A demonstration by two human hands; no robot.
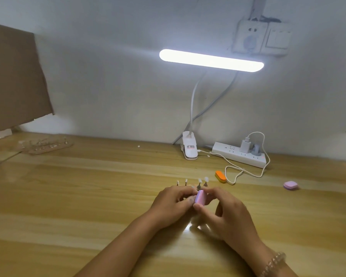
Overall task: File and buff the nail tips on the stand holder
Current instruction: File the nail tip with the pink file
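Right hand [228, 212] pinching pink buffer block [200, 197], left hand [172, 202] pinching nail tip [193, 187] against it, stands [205, 181] beyond

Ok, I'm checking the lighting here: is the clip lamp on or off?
On. The lamp bar glows bright white, and its glare reflects off the wooden table below.

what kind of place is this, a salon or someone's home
Most likely a home desk set up for nail practice, not a salon: a wooden table, a clip-on lamp, a power strip with a charger, nail tips on stands.
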